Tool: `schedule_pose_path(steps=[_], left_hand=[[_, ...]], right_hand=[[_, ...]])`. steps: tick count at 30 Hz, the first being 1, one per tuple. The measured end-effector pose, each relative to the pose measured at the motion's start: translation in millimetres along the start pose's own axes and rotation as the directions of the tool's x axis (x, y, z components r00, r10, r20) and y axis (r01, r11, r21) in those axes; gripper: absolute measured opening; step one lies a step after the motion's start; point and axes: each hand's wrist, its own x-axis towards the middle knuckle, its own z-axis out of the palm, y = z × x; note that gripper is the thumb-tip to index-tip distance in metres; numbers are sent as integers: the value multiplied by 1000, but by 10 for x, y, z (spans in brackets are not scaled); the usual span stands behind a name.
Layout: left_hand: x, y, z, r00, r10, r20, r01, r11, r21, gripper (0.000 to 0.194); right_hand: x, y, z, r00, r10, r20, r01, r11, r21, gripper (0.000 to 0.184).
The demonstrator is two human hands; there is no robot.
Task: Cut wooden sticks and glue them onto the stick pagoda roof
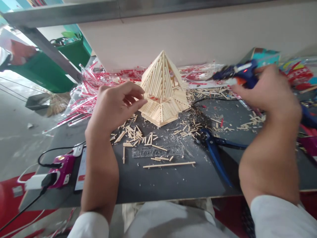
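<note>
In the middle of the table stands a tower-like model (162, 79) made of thin wooden sticks, with a pointed roof over a flared base. My left hand (119, 102) is at its left side, thumb and bent fingers apart, fingertips close to the sticks; whether they touch it I cannot tell. My right hand (269, 86) is wrapped round a blue hot glue gun (249, 72), held up to the right of the model with its nozzle pointing left. Cut stick pieces (133, 134) lie scattered in front of the model, near a clear plastic ruler (158, 151) and one longer stick (169, 164).
Blue-handled cutters (215, 152) lie right of the ruler. Red and clear plastic wrappers (84, 89) heap along the back and left. A purple power strip (60, 170) with plugs and a phone (81, 172) sit at the left edge. Green bins (42, 71) stand beyond on the floor.
</note>
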Motion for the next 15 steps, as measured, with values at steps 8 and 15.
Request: schedule_pose_path(steps=[8,15], left_hand=[[195,-34,74,1000,-28,8,28,999,31,21],[134,101,107,991,21,132,-36,993,109,17]], right_hand=[[-564,-694,-373,816,-357,-455,383,923,-38,58],[-656,-876,-214,697,-503,-510,503,851,-151,57]])
